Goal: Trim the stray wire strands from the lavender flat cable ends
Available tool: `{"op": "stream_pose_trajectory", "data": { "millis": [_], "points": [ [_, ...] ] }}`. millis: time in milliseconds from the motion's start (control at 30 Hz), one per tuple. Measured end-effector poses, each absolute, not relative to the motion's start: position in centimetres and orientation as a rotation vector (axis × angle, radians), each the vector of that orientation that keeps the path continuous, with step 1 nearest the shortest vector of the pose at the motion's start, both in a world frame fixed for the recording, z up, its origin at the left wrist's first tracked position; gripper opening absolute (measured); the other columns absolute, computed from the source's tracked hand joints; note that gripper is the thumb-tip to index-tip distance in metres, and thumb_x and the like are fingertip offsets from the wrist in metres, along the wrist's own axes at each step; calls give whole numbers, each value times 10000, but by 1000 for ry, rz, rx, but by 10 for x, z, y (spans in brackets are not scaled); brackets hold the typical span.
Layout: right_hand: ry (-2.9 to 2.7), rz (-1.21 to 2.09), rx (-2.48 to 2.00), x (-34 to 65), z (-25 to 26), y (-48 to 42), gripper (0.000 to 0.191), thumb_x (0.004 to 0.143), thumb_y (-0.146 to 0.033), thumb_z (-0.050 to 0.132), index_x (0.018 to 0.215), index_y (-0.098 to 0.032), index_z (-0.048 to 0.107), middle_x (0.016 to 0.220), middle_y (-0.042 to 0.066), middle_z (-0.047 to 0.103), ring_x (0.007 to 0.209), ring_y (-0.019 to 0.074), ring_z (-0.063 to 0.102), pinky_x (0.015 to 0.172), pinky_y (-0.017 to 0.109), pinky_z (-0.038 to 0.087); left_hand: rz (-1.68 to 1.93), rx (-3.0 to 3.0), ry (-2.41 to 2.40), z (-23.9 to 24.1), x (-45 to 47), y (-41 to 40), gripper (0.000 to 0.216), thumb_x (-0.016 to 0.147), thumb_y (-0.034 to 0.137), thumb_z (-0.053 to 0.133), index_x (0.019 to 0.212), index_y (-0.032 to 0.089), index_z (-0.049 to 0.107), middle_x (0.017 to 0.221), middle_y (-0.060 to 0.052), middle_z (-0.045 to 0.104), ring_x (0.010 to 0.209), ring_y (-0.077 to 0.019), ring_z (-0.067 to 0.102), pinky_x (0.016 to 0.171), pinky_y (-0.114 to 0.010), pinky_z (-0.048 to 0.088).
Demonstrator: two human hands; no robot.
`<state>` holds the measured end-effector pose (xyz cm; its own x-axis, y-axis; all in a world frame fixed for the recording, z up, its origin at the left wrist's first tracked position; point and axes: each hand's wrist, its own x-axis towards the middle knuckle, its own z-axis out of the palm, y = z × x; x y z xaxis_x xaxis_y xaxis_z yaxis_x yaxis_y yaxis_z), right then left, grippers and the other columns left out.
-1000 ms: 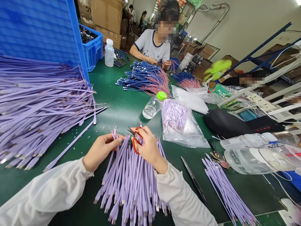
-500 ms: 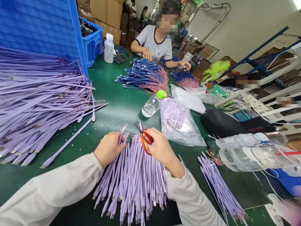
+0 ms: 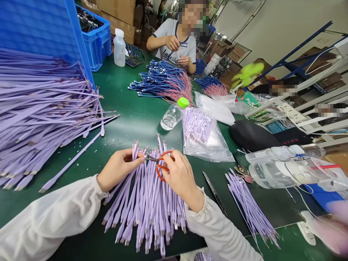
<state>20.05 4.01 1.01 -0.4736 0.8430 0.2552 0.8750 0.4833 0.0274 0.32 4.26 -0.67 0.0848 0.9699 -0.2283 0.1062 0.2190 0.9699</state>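
A fan of short purple flat cables [image 3: 148,206] lies on the green table in front of me. My left hand [image 3: 116,169] pinches the far end of one purple cable [image 3: 135,154] in that fan. My right hand [image 3: 179,175] grips small orange-handled snips [image 3: 159,162], their blades pointing left at the pinched cable end. White sleeves cover both my forearms.
A large heap of purple cables [image 3: 40,119] fills the left, under a blue crate [image 3: 35,29]. A water bottle [image 3: 174,114], a bag of purple cables [image 3: 202,136], a second purple bundle [image 3: 248,204] and tweezers [image 3: 214,194] lie right. A person [image 3: 176,40] sits opposite by blue cables [image 3: 160,81].
The snips swung from pointing away to pointing left at the cable end my left hand holds. My view shifted slightly. The person opposite raised both hands toward their chest.
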Motion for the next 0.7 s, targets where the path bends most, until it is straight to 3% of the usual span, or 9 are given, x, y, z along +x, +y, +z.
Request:
{"op": "stream_pose_trajectory", "data": {
  "millis": [500, 700],
  "points": [
    [-2620, -281, -1484, 197, 16, 39, 155, 782, -66, 543, 857, -192, 592, 778, 47, 490, 695, 189, 482, 621, 305, 362, 1031, 1173, 1330, -3, 4, 38, 246, 620, 422, 668, 667, 181, 661, 731, -42, 706, 728, -214, 635, 755, -320, 502],
    [-2661, -325, -1485, 199, 17, 40, 233, 785, -3, 493, 849, -194, 611, 725, 31, 506, 613, 157, 479, 555, 276, 325, 1040, 1215, 1352, -6, 4, 36, 243, 655, 420, 649, 671, 178, 657, 724, -39, 685, 704, -194, 602, 711, -291, 477]
  ]
}}
